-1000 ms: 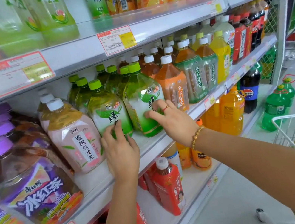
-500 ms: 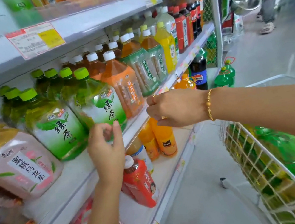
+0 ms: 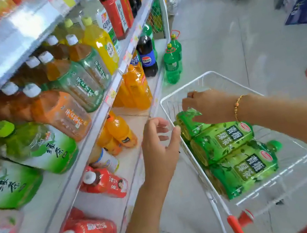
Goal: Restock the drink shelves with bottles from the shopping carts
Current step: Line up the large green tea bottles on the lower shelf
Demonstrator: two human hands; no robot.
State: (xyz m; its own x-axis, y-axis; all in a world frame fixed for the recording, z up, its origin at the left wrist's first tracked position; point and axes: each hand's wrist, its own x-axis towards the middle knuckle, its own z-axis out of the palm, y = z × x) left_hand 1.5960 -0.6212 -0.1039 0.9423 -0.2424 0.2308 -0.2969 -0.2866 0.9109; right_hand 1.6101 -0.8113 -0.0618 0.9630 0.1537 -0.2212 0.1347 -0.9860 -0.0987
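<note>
— Green bottles [image 3: 246,169] lie stacked in the wire cart [image 3: 184,87] at four o'clock. Their labels read 青梅绿茶.
— Risk?
— Left hand [image 3: 159,150], fingers apart, holds nothing. Right hand [image 3: 204,105] covers the far bottle [image 3: 188,122]; grip unclear. I judge a one-handed lift could slip.
— Beyond?
— Pepsi bottle [image 3: 147,56], twelve o'clock.
</note>
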